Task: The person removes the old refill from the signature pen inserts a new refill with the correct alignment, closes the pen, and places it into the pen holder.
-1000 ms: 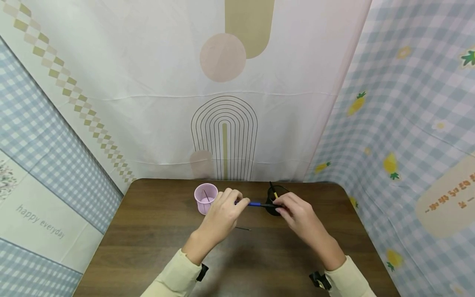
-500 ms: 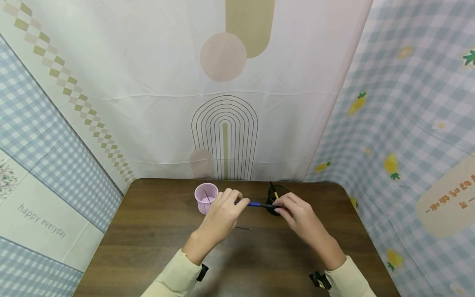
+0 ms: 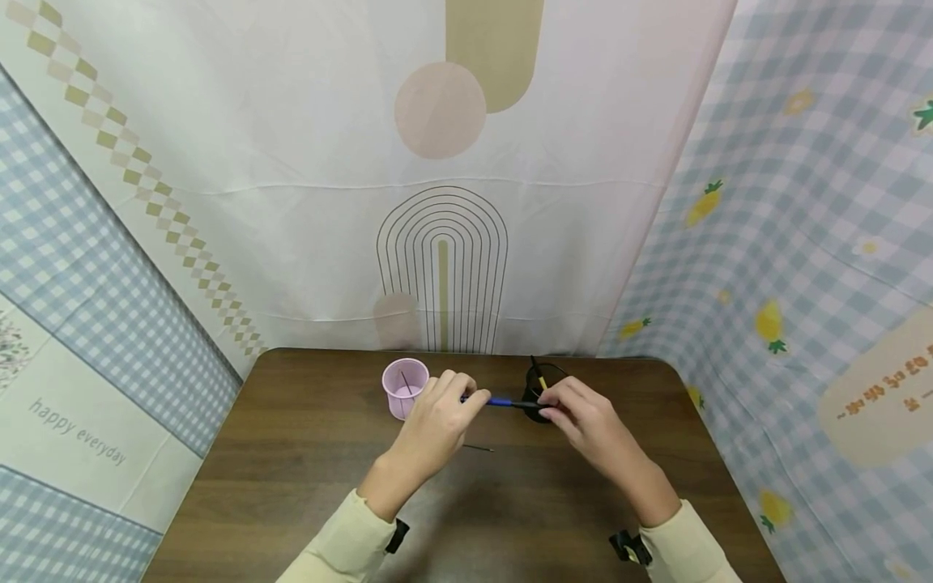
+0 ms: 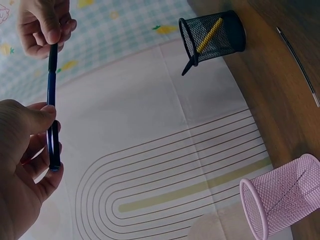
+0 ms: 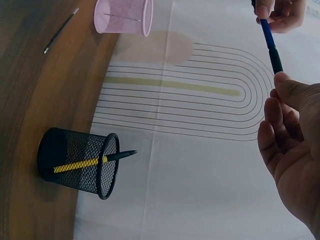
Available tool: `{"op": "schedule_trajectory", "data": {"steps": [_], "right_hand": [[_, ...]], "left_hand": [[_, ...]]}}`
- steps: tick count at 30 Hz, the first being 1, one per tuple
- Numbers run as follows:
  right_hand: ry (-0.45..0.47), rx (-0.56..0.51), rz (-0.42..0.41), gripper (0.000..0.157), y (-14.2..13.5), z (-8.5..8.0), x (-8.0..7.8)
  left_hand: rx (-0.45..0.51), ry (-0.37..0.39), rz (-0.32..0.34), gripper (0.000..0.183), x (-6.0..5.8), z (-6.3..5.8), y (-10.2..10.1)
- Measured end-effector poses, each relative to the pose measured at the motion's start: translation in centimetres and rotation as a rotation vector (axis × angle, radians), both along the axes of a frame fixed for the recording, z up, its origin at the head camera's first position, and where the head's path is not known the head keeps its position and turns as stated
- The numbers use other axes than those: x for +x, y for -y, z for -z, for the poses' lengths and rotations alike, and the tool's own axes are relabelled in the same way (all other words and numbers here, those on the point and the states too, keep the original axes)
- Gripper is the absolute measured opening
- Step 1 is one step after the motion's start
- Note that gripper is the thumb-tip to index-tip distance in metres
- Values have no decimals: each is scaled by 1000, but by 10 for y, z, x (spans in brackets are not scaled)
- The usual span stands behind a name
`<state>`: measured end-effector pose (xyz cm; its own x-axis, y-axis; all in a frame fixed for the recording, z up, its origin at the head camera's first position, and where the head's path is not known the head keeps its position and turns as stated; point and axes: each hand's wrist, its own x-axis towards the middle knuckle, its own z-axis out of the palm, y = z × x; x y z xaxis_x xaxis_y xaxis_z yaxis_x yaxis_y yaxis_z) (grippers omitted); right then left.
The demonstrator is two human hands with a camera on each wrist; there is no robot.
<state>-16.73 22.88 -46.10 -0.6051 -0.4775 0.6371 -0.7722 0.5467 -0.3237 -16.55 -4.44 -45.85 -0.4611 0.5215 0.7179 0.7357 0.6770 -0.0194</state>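
A blue pen with a black end section (image 3: 500,401) is held level above the table between both hands. My left hand (image 3: 440,415) grips its blue barrel, thumb and fingers curled round it in the left wrist view. At the black end, my right hand (image 3: 585,415) pinches the pen between thumb and fingertips. Behind the right hand stands a black mesh pen cup (image 5: 75,160) with a yellow and black pen (image 5: 85,165) leaning in it. Near the left hand is a pink mesh pen cup (image 3: 405,380), a thin dark refill inside it.
A loose thin pen refill (image 4: 299,67) lies on the brown wooden table (image 3: 291,453), in front of the cups. A patterned curtain (image 3: 306,243) hangs behind the table's far edge, with checked cloth (image 3: 758,202) on the right.
Both hands keep nearly the same place and grip on the blue pen. Only a slight shift of the head view is visible.
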Motion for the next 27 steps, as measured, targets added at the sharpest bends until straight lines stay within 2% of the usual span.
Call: {"op": "schedule_trajectory", "data": {"steps": [12,19,27], "right_hand": [[35,2,8,21,1,-4,2],[21,-5,6,17,1,-2,0],[15,-4,-1,17,2,0,0]], "left_hand": [[21,9,13,23,1,2,2],[30,-20,16,24,-1,4,2],[35,-5,20,25,1,2,3]]}}
